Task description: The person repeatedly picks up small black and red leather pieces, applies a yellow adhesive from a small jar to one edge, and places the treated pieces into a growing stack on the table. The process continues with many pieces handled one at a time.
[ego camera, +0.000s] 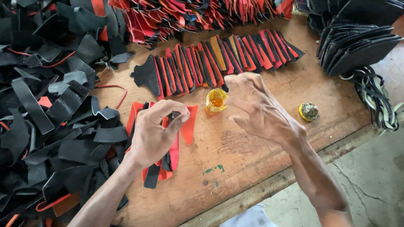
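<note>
My left hand (153, 134) presses down on a small stack of red and black leather pieces (172, 151) and pinches the top piece near its upper edge. My right hand (259, 109) hovers with curled fingers beside a small open jar of amber glue (216, 101), fingertips close to its rim; whether a fingertip touches it I cannot tell. Beyond the jar lies a long overlapping row of red and black leather pieces (219, 61) on the wooden table (261, 155).
A heap of black leather scraps (46, 109) fills the left side. More red and black pieces (176, 17) pile at the back. Stacked black leather parts (357, 42) and coiled cords (376, 98) sit at right. A yellow jar lid (309, 111) lies near the table edge.
</note>
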